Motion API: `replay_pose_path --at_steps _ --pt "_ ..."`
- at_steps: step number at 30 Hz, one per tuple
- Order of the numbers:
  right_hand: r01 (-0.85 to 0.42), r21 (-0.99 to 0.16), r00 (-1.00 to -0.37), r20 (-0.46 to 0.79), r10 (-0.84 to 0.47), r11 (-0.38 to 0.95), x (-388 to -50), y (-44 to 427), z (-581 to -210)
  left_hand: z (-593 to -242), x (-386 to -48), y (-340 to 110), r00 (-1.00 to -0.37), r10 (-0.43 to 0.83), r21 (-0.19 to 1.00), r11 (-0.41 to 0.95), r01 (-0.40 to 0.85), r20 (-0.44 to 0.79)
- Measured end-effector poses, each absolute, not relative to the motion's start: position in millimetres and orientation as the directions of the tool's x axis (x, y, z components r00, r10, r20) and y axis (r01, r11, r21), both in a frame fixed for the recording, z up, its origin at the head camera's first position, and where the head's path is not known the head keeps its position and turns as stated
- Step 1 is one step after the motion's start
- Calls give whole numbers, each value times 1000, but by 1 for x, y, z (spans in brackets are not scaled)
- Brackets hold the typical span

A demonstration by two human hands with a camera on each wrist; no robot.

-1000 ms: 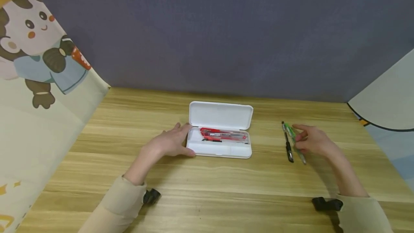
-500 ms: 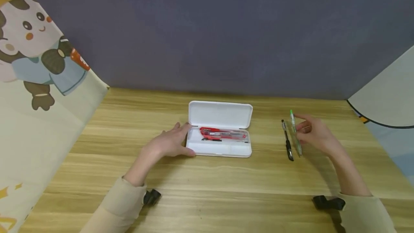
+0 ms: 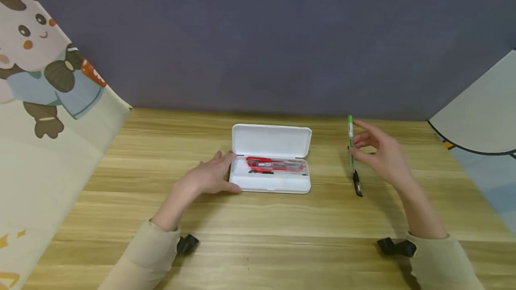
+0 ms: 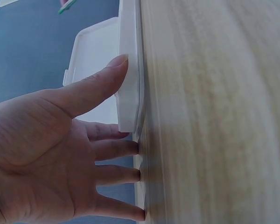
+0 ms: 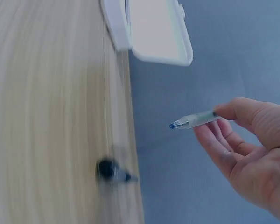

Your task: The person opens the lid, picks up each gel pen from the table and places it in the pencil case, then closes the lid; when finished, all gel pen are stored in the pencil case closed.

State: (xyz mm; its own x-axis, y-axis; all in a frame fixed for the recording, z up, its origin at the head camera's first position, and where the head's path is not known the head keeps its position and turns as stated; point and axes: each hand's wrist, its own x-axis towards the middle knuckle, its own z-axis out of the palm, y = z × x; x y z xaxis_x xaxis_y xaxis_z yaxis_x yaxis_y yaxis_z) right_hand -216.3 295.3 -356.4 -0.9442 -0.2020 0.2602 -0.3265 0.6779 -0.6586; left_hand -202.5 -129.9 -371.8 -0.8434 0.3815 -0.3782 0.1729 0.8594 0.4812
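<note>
An open white pencil case (image 3: 275, 185) lies on the table with several red pens (image 3: 274, 164) and a black-tipped pen (image 3: 260, 172) inside. My left hand (image 3: 207, 177) holds the case at its left end, thumb against the front wall (image 4: 129, 79) and index finger near the back corner. The other left fingers reach down to the table. Thumb and fingers of my right hand (image 3: 376, 150) pinch a clear green-ended pen (image 3: 350, 126), raised above the table; its blue tip shows in the right wrist view. Below it lies a black pen (image 3: 357, 185), partly hidden behind the green pen.
The case's lid (image 3: 271, 141) stands raised at the back. Behind the wooden table (image 3: 258, 232) rises a dark grey-blue wall (image 3: 258, 44). A cartoon-printed panel (image 3: 44, 84) borders the left, and a pale panel (image 3: 479, 111) the right.
My right hand has picked the green pen up off the table and carried it up and leftward, over the black pen. My left hand stays at the case.
</note>
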Motion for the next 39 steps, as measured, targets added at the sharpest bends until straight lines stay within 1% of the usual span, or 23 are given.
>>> replay_pose_path --at_steps 6,10,12,19,25,28,31,35,39 --pt "-418 -696 -908 334 -253 584 -219 265 -349 -371 -202 -130 -840 385 487 856 171 -382" --pt "-497 -683 -868 386 -313 535 -224 243 -346 -370 -202 -131 -836 384 488 857 165 -391" --pt "-522 -674 -853 393 -344 523 -226 231 -347 -371 -201 -132 -834 386 486 858 166 -395" --pt "-564 -653 -816 347 -462 505 -230 191 -352 -371 -201 -133 -834 385 482 860 169 -396" --pt "-606 -612 -768 283 -575 508 -231 171 -357 -372 -202 -131 -836 385 477 862 173 -392" --pt "-640 -575 -736 266 -623 510 -232 165 -360 -372 -203 -130 -836 386 477 862 175 -390" --pt "-676 -510 -710 261 -654 532 -231 161 -364 -373 -204 -129 -836 382 477 862 170 -393" --pt "-702 -406 -699 235 -675 585 -229 155 -366 -372 -204 -129 -836 380 476 863 167 -396" --pt "-707 -350 -697 198 -689 614 -228 150 -369 -372 -204 -130 -838 383 470 865 176 -389"
